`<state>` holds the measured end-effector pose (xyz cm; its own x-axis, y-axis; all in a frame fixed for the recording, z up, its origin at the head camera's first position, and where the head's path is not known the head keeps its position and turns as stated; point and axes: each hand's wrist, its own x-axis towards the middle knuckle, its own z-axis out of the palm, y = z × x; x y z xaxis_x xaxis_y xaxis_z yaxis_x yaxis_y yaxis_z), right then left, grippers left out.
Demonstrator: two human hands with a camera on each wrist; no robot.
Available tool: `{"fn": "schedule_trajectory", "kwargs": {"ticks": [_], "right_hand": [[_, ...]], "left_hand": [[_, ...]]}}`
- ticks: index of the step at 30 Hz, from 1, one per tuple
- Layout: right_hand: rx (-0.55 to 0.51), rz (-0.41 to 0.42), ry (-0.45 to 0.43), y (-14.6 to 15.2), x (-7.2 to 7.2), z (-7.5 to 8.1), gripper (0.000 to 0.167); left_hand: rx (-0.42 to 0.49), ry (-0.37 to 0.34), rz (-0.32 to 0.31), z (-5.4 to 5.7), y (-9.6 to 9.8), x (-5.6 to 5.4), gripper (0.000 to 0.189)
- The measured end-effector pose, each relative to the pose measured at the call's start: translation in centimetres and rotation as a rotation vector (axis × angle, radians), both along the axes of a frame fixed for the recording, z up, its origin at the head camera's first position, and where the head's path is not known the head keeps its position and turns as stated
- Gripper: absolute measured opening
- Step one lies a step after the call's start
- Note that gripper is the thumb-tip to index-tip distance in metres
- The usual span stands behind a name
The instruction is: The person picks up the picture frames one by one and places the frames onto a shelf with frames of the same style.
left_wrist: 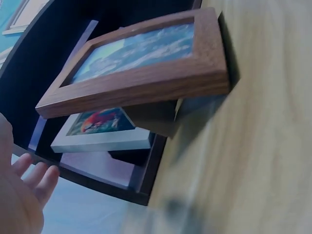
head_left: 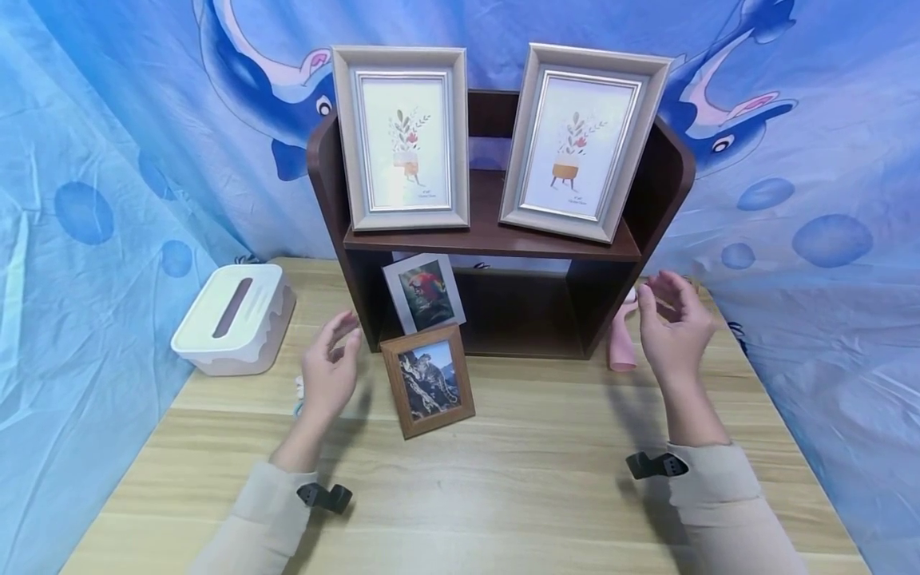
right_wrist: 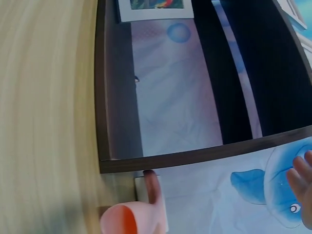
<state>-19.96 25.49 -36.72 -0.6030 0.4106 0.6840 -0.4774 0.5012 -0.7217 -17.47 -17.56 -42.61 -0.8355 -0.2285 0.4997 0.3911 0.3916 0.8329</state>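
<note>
At the left, a white tissue box (head_left: 231, 319) stands on the counter (head_left: 532, 495). A small pale object (head_left: 299, 388) is mostly hidden by the left hand (head_left: 332, 369), whose fingers curve loosely, empty, near the dark shelf (head_left: 611, 295). A brown leopard frame (head_left: 431, 382) stands tilted back on the counter before the shelf, covering the bottom edge of the white parrot frame (head_left: 424, 294) in the lower compartment. Two pale frames (head_left: 402, 140) hide much of the upper compartment. The pink object's (head_left: 621, 348) upper part is hard to make out beside the right hand (head_left: 677, 329), its fingers loosely bent, holding nothing. Both sleeves (head_left: 726, 495) are cut off below.
</note>
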Motion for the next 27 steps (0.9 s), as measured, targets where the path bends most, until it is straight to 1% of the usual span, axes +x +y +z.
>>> {"fn": "schedule_trajectory", "kwargs": {"ticks": [1, 3, 4, 6, 8, 9, 11, 16, 17, 18, 21, 24, 27], "right_hand": [[0.005, 0.012, -0.015, 0.2, -0.3, -0.4, 0.030], [0.022, 0.027, -0.040, 0.1, -0.3, -0.6, 0.034], [0.025, 0.035, -0.052, 0.0, -0.3, -0.6, 0.035], [0.028, 0.048, -0.064, -0.4, -0.1, -0.5, 0.037], [0.030, 0.058, -0.082, -1.0, 0.4, 0.1, 0.039], [0.024, 0.064, -0.092, -1.0, 0.3, 0.0, 0.040], [0.013, 0.074, -0.107, -1.0, 0.1, -0.2, 0.042], [0.011, 0.073, -0.163, -1.1, -0.2, -0.5, 0.044], [0.014, 0.069, -0.173, -1.1, -0.3, -0.6, 0.045], [0.018, 0.063, -0.182, -1.2, -0.4, -0.7, 0.045], [0.008, 0.061, -0.202, -0.8, -1.4, -1.9, 0.045], [0.004, 0.066, -0.220, -0.3, -2.6, -3.2, 0.044], [0.010, 0.089, -0.234, -0.2, -3.4, -3.9, 0.040]], "left_hand": [[0.010, -0.031, -0.023, 0.4, 0.2, 0.5, 0.034], [0.035, -0.087, -0.067, 0.8, 0.6, 1.3, 0.036], [0.046, -0.109, -0.087, 0.8, 0.6, 1.6, 0.036], [0.061, -0.141, -0.118, 0.5, 0.7, 1.7, 0.038], [0.067, -0.167, -0.137, 0.0, 0.7, 1.8, 0.039], [0.062, -0.182, -0.142, -0.3, 0.7, 1.9, 0.039], [0.063, -0.213, -0.153, -1.4, 0.7, 1.7, 0.040], [0.070, -0.264, -0.194, -4.5, 0.4, 0.8, 0.042], [0.066, -0.274, -0.204, -4.9, 0.4, 0.8, 0.043], [0.064, -0.287, -0.213, -5.2, 0.4, 0.8, 0.044], [0.055, -0.338, -0.233, -5.7, 0.6, 0.9, 0.051], [0.062, -0.390, -0.251, -5.9, 0.8, 1.1, 0.057], [0.067, -0.434, -0.259, -6.0, 1.1, 1.2, 0.055]]}}
